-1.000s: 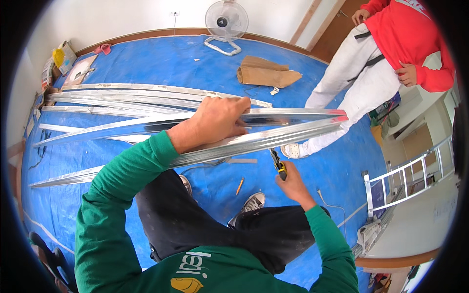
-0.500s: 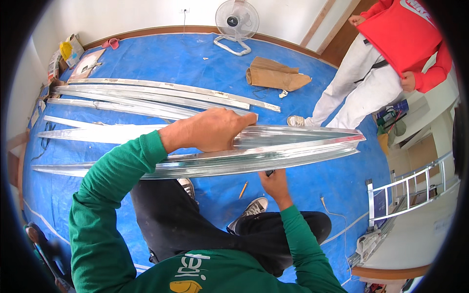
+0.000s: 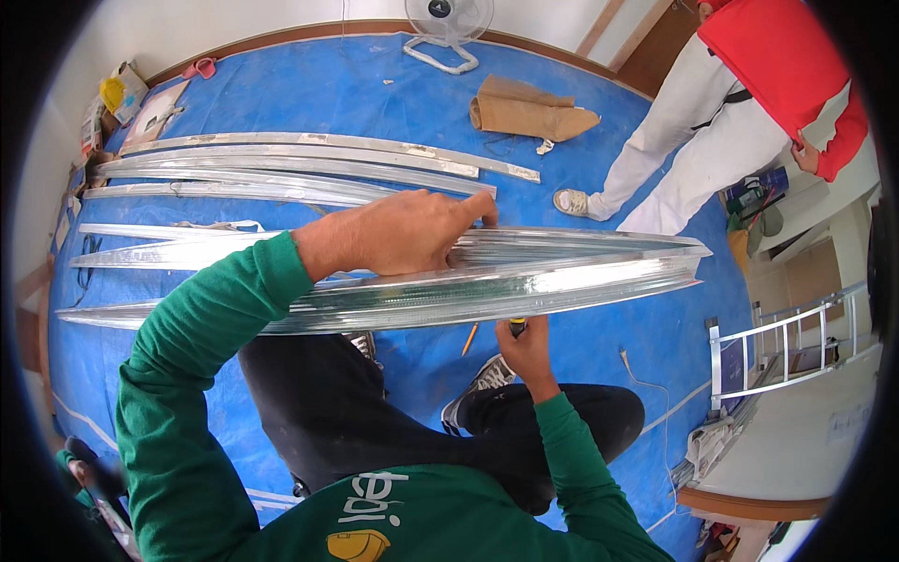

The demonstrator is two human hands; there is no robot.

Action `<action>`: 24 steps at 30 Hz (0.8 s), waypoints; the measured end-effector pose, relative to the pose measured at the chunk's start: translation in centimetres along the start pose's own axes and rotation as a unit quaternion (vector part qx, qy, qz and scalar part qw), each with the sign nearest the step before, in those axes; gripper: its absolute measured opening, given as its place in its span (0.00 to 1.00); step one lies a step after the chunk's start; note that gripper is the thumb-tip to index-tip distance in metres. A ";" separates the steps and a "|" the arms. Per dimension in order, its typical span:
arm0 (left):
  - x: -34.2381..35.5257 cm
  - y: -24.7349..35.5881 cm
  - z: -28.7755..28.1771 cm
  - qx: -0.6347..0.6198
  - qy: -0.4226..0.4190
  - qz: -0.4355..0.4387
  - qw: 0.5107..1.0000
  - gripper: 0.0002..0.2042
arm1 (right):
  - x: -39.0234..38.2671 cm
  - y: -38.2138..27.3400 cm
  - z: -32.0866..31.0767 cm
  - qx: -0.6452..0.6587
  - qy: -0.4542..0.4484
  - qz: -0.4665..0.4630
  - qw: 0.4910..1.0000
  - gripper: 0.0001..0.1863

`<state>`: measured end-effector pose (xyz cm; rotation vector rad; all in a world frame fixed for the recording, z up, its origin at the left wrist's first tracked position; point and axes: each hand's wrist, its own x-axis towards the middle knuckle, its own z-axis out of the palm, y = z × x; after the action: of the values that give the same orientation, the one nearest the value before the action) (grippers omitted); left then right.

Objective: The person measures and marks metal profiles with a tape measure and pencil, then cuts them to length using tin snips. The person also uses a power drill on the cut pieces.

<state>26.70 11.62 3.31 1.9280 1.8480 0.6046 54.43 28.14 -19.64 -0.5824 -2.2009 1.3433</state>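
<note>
My left hand [image 3: 412, 232] rests palm down on a bundle of long shiny metal channels [image 3: 581, 272] that I hold up in front of me, fingers gripping the upper edge. My right hand [image 3: 526, 348] is below the bundle's underside, closed around a small tool with a yellow and black handle [image 3: 516, 327], mostly hidden behind the metal. An orange pencil [image 3: 469, 339] lies on the blue floor sheet just left of that hand. Both sleeves are green.
More metal channels [image 3: 309, 159] lie in rows on the blue sheet [image 3: 318, 94] beyond. A standing person in white trousers [image 3: 693, 140] is at the right. A fan [image 3: 448, 28], a brown paper bag [image 3: 524, 110] and an aluminium ladder [image 3: 787, 347] are also here.
The metal bundle has risen closer to the camera and my left hand stayed on it. My right hand with the tool moved up under the bundle, now partly hidden.
</note>
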 end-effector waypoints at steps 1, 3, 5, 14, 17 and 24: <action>0.0 -0.1 0.2 -0.008 0.001 -0.007 1.000 0.30 | 0.0 0.0 0.0 -0.003 -0.018 -0.001 1.000 0.24; 0.2 -0.3 0.8 -0.017 -0.007 -0.014 1.000 0.33 | -0.2 -0.1 0.1 -0.042 -0.017 -0.048 0.998 0.24; 0.5 -0.7 1.3 -0.019 -0.025 -0.012 0.999 0.36 | -0.5 -0.4 0.1 -0.075 -0.002 -0.078 0.994 0.25; -0.2 -1.3 2.2 -0.035 -0.033 0.018 0.999 0.39 | -2.3 -3.1 -0.7 -0.094 0.009 -0.103 0.990 0.30; -0.7 -0.9 1.4 -0.012 -0.044 -0.031 0.998 0.42 | -3.7 -4.8 -0.3 -0.019 0.013 -0.058 0.998 0.37; -1.3 0.4 -0.3 -0.031 -0.036 -0.056 0.997 0.41 | -6.2 -8.2 -2.1 0.225 -0.025 0.154 0.962 0.33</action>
<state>26.84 10.31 3.78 1.7711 1.8563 0.5437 59.74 22.51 -12.62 -0.7370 -1.7954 1.9643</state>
